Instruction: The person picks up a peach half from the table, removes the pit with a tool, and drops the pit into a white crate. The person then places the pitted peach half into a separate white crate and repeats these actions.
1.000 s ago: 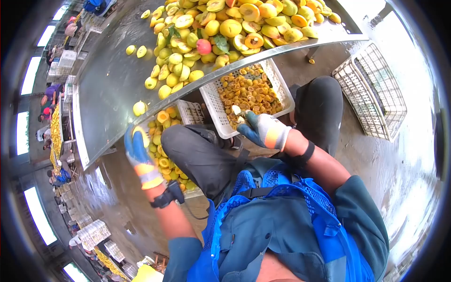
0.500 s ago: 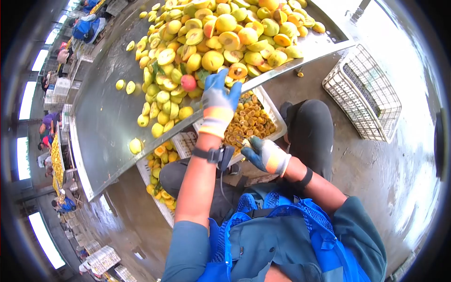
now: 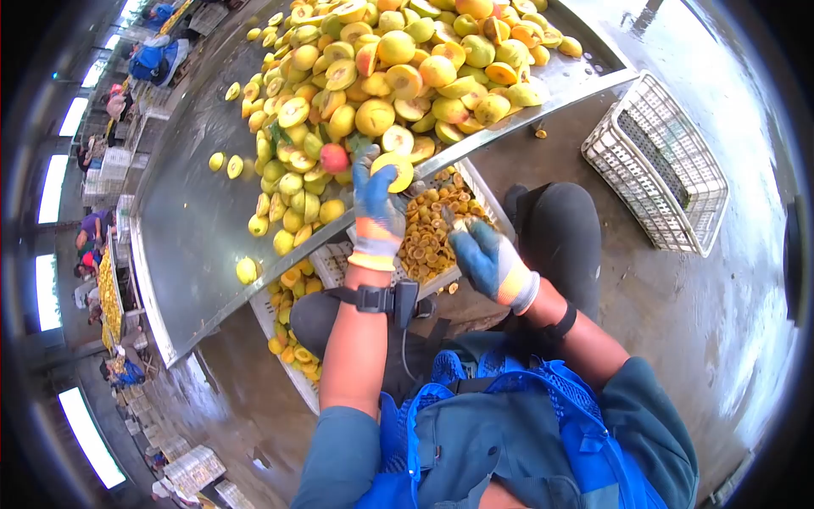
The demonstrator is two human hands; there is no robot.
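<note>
My left hand [image 3: 378, 204], in a blue, grey and orange work glove, is closed on a yellow peach half [image 3: 400, 173] with its cut face showing, just over the front edge of the metal table. My right hand [image 3: 487, 261], gloved alike, is closed around a small tool with a pale handle [image 3: 460, 226] and a dark metal end; its exact kind is too small to make out. Under both hands lie many small brown-yellow scooped pieces [image 3: 428, 242] in a white crate [image 3: 490, 197]. A heap of halved peaches [image 3: 339, 76] covers the table beyond my left hand, with one red peach [image 3: 334, 158] near my fingers.
The metal table [image 3: 182, 246] has a raised rim. At lower left, a white crate [image 3: 273, 327] holds yellow peach halves [image 3: 292, 343]. Another white crate [image 3: 661, 161] stands on the wet floor to the right. Co-workers sit at further tables at far left.
My left hand has taken hold of a peach half from the heap and drawn slightly back. My right hand has moved up and slightly right with the small tool.
</note>
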